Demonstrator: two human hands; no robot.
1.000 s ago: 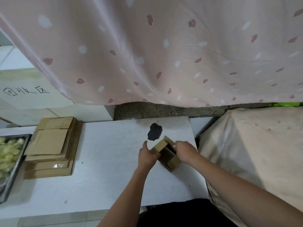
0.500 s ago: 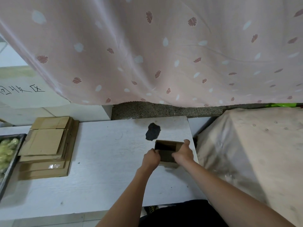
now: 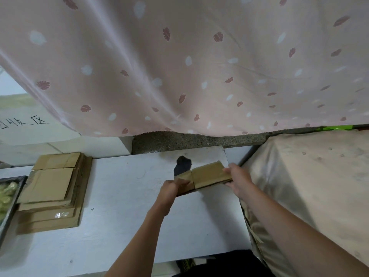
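Behind carton [image 3: 209, 172], dark stain [image 3: 182, 163] partly hidden

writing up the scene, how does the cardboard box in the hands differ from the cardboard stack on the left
The box is a single piece gripped at both ends by the left hand and right hand; the stack is many sheets lying untouched. On the table the box is at the right, the stack at the left. Both are plain brown cardboard.
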